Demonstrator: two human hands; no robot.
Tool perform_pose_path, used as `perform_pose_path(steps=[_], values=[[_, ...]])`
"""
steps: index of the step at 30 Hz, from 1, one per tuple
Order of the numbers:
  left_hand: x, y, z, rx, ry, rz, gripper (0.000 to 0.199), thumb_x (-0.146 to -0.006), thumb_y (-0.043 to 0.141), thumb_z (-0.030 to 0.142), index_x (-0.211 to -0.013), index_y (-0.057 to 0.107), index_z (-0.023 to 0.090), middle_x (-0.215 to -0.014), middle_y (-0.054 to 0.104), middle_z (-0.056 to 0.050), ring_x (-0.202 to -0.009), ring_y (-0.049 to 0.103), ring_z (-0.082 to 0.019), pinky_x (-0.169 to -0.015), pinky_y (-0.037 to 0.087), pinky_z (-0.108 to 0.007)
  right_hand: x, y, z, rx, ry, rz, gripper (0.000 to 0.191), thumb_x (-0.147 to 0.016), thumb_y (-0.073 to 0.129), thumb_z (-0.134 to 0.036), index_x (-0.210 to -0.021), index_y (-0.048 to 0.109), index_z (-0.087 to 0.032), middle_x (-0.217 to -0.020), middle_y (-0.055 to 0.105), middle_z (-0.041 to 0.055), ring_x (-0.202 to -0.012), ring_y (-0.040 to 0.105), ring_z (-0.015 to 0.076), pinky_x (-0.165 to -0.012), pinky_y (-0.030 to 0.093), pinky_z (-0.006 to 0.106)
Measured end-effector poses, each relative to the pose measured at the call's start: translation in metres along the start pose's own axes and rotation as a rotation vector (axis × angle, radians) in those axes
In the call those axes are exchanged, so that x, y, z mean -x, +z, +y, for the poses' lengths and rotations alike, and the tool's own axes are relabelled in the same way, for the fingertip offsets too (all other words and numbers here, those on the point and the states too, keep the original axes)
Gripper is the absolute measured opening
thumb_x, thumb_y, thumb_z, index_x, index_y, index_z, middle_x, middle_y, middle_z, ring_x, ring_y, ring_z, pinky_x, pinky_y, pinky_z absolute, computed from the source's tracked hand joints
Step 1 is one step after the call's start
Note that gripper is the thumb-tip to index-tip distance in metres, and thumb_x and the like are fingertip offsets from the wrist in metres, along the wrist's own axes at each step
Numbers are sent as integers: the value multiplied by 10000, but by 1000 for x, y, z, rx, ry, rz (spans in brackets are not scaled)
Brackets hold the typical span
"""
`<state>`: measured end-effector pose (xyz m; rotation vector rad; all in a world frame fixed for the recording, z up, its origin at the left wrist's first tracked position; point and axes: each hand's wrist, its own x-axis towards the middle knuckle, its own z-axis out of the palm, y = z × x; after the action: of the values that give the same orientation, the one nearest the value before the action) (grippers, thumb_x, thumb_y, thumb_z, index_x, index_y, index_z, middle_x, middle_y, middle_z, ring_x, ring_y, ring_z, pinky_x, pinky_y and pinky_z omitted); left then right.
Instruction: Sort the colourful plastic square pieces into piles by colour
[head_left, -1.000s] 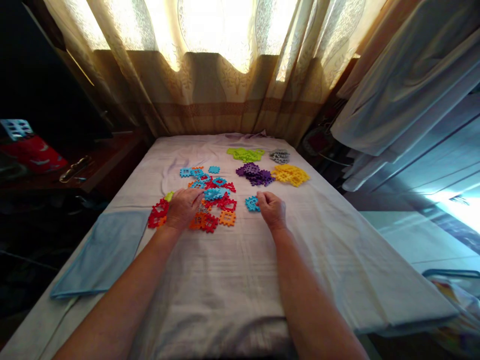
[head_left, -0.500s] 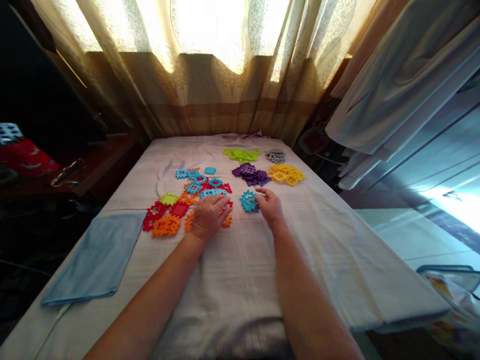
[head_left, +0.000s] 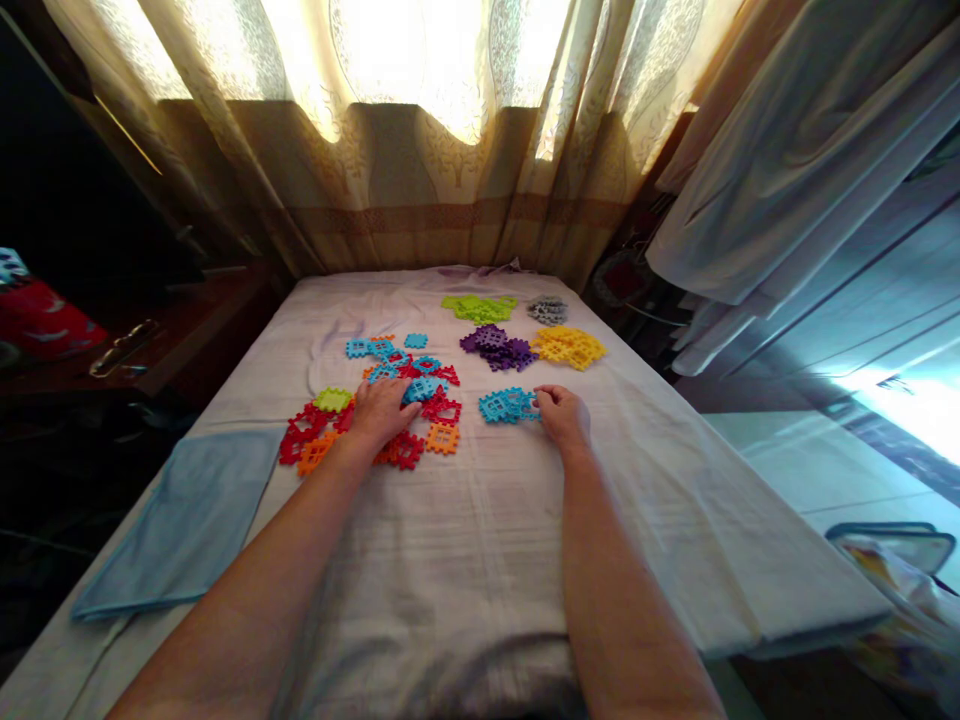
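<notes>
My left hand (head_left: 382, 408) lies over the mixed pile of red, orange and blue notched pieces, fingers spread and pointing away from me. Red pieces (head_left: 442, 406) and an orange square (head_left: 442, 438) show to its right, and a lime piece (head_left: 332, 400) to its left. My right hand (head_left: 564, 415) pinches the right edge of a blue piece at the small blue pile (head_left: 506, 405). Behind are a purple pile (head_left: 498, 348), a yellow pile (head_left: 570, 347), a lime pile (head_left: 480, 308) and a grey pile (head_left: 548, 310).
A folded light-blue cloth (head_left: 187, 520) lies on the left of the covered table (head_left: 465, 560). Curtains (head_left: 420, 190) hang behind it. A red container (head_left: 49, 320) stands on brown furniture at the left, and pale clothes (head_left: 780, 150) hang at the right.
My left hand has moved left across the mixed pile, uncovering red and orange pieces. My right hand has shifted slightly right, and the blue pile beside it is wider.
</notes>
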<state>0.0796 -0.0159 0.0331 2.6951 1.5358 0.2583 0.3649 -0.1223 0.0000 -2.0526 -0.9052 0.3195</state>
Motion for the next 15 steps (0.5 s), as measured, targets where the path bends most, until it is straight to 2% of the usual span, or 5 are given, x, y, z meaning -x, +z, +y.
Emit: perform_pose_path(steps=[7,12,15], values=[[-2,3,1,30,7,78,381,-844,616,363,-1208,640,254,-1265,680,-93,-1187,595,-300,-1062,383,-495,5,1,-1,217,-57,38,266,-795,553,-323,-892,789,-247,-817,746,56,-733,648,209,-637,457,293],[3,2,5,146,19,192,432,-832,635,322,-1256,611,242,-1240,691,-85,-1143,623,-279,-1031,439,-451,12,-3,-17,218,-106,134,298,-826,515,-274,-947,774,-193,-954,736,100,-852,647,219,-757,486,314],[11,4,17,285,95,263,508,-829,662,325,-1321,562,247,-1259,681,-72,-1133,630,-260,-1031,458,-429,18,-1,-31,141,-160,109,280,-837,514,-289,-912,762,-182,-924,736,90,-836,647,205,-783,489,308]])
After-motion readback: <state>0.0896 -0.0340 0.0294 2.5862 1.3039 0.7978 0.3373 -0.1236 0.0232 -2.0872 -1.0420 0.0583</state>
